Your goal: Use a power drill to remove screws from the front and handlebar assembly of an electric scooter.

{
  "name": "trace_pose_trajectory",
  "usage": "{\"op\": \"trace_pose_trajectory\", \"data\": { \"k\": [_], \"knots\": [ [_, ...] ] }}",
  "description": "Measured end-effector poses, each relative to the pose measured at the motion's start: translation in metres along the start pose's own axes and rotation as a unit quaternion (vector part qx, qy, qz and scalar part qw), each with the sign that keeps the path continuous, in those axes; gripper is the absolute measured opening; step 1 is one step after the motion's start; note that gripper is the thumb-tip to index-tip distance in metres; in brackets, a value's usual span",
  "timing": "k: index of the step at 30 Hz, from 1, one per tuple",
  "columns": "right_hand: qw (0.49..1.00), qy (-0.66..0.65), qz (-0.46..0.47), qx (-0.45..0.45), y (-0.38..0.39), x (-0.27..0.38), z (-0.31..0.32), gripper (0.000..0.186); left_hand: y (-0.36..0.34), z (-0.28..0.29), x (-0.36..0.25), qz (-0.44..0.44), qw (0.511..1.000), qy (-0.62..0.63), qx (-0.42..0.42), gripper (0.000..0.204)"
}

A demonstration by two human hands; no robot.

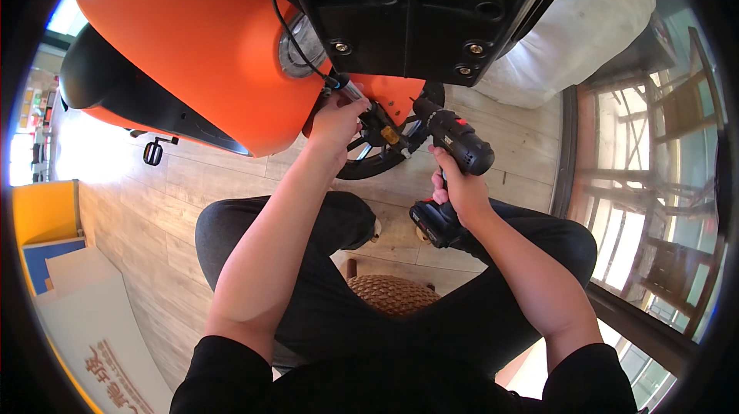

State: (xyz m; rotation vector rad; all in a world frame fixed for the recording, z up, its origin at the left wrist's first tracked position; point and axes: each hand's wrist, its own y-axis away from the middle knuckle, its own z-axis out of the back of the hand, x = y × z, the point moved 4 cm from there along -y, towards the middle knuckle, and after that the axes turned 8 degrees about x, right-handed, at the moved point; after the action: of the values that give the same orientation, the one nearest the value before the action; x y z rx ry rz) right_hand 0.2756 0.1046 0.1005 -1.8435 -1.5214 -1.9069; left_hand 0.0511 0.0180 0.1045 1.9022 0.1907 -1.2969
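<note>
My left hand (pixel 339 123) has its fingers closed on the silver upper tube of the front fork (pixel 356 95), where a black cable with a fitting meets it. An amber reflector (pixel 389 135) sits lower on the fork. My right hand (pixel 456 183) grips a black cordless drill (pixel 466 144), its front end pointing toward an orange front fender (pixel 392 91) with small bolts or holes. The orange scooter body (pixel 192 37) fills the upper left. A black panel (pixel 408 21) with screws hangs above the fork. The black front wheel (pixel 362 173) is partly hidden behind my left hand.
I sit on a woven stool (pixel 392 295). A black saddle (pixel 92 71) and pedal (pixel 154 154) are at left. A white wrapped bundle (pixel 570 21) is at top right. A glass pane (pixel 647 183) runs down the right. Yellow and white boards (pixel 46 210) stand at lower left.
</note>
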Motion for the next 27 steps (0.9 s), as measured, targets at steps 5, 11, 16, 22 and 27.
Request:
{"op": "trace_pose_trajectory", "data": {
  "k": [5,11,16,22,27],
  "knots": [
    [0.999,-0.026,-0.027,0.027,-0.002,-0.009,0.001,0.032,-0.001,0.002,0.000,0.004,1.000,-0.005,-0.003,0.023],
    [0.994,-0.061,-0.055,0.072,-0.002,-0.014,-0.005,0.034,-0.003,0.002,0.003,0.007,1.000,0.004,-0.003,0.023],
    [0.994,-0.041,-0.060,0.085,-0.005,-0.017,-0.009,0.034,-0.002,0.003,0.002,0.005,1.000,-0.005,-0.007,0.023],
    [0.992,-0.059,-0.050,0.102,-0.011,-0.013,-0.008,0.032,0.000,0.003,0.002,-0.005,1.000,-0.001,0.002,0.023],
    [0.992,-0.080,-0.062,0.081,-0.016,-0.013,-0.007,0.022,-0.001,0.004,0.002,-0.006,1.000,0.001,0.009,0.024]
  ]
}}
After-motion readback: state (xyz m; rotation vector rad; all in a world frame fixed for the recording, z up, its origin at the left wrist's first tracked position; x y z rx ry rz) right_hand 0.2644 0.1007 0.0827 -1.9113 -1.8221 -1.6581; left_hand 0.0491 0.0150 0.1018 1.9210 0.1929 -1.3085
